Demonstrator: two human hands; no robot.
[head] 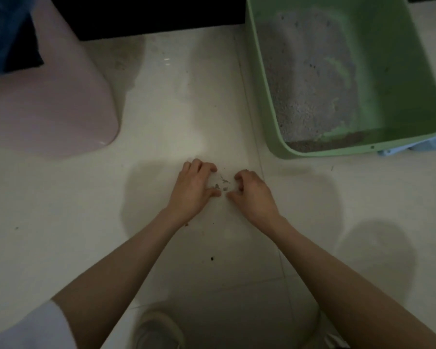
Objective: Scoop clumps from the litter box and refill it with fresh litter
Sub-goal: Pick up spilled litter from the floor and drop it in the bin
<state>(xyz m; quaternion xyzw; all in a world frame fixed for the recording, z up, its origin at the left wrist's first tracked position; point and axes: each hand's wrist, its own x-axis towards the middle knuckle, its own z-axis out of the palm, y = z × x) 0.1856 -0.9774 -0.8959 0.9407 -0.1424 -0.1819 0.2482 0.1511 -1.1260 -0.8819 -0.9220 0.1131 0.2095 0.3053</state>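
We reach both bare arms down to the pale tiled floor (61, 222). Our left hand (194, 188) and right hand (252, 195) rest on the tiles side by side, fingers curled like claws with the tips touching the floor. Between the two sets of fingertips lies a small scatter of spilled litter (222, 183), grey crumbs that neither hand actually grasps; both hands only cup around it, holding nothing that we can see.

Beyond and to the right of our right fingers stands the green litter box (269, 137), well apart from the hands. Grey litter (310, 79) thinly covers part of its bottom, and bare green shows through on the right side. A blue plastic piece (418, 146) peeks from under its near right corner.

Far to the left of our left fingers stands a pink bin (48, 102). Nearer to us than the hands, a dark speck (212, 258) lies on the floor, and a light shoe (156, 328) shows at the bottom edge.
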